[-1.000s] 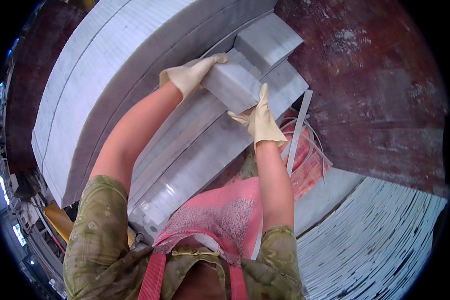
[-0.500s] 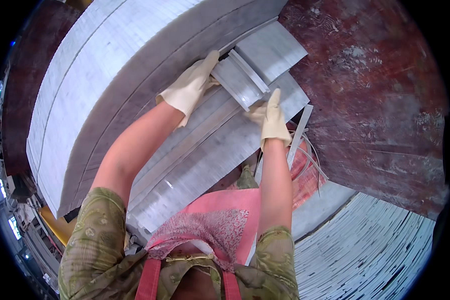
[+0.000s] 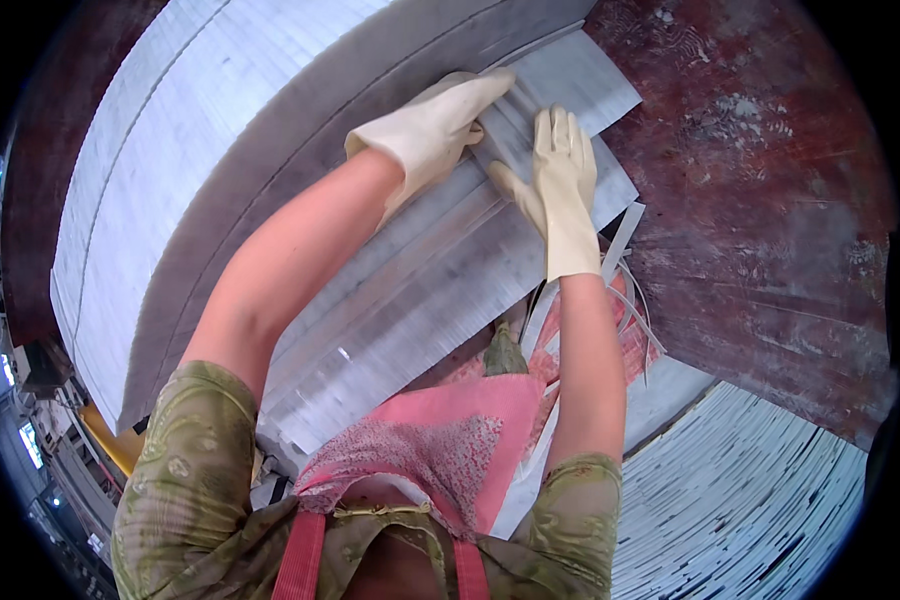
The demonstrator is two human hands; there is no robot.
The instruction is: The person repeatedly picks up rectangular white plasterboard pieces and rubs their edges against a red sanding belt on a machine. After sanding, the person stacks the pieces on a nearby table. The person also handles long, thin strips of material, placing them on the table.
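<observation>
A bundle of thin, glossy pale grey sheets [image 3: 501, 125] lies between my two hands, against a longer row of the same material [image 3: 575, 85] at the upper right. My left hand [image 3: 435, 125], in a cream glove, is closed around the bundle's left end, its fingers partly hidden. On the other end rests my right hand [image 3: 564, 180], also gloved, with its fingers stretched out flat and thumb apart. Beneath both hands runs a sloping stack of pale grey sheets [image 3: 410, 320] with a long strip-like ridge along it.
A tall curved stack of whitish sheets [image 3: 230, 110] rises at the left. At the right stands a dark red, stained board [image 3: 760, 190]. Loose white straps [image 3: 625, 232] lie over pink material below my right hand. Tightly packed thin layers [image 3: 750, 500] fill the lower right.
Both hands have moved up and to the right with the bundle, which now sits against the row. My right hand's fingers have flattened onto it.
</observation>
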